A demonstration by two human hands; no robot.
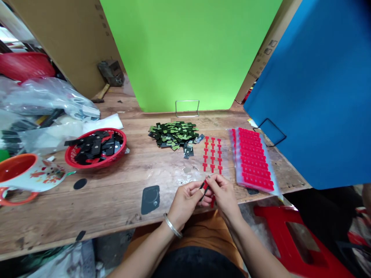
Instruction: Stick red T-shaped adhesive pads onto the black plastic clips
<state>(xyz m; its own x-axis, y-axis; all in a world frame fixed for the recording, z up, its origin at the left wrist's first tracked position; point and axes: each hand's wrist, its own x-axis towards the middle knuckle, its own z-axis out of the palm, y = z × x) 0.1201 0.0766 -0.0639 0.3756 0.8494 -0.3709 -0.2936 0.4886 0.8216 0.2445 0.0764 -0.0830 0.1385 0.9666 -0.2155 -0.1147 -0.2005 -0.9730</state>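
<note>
My left hand (185,200) and my right hand (223,193) meet at the table's near edge. Together they pinch a small black piece with a red sticker (205,187) between the fingertips. A silver bangle circles my left wrist. Just beyond the hands lies a clear sheet with rows of small red T-shaped stickers (212,153). A pile of small black and green pieces (174,134) sits further back at the middle. To the right lies a stack of red sticker sheets (253,159).
A red basket (120,150) with black parts stands at left, next to an orange and white mug (26,175) and plastic bags. A black pad (150,199) lies near my left hand. Green and blue boards stand behind. A red stool (292,239) stands lower right.
</note>
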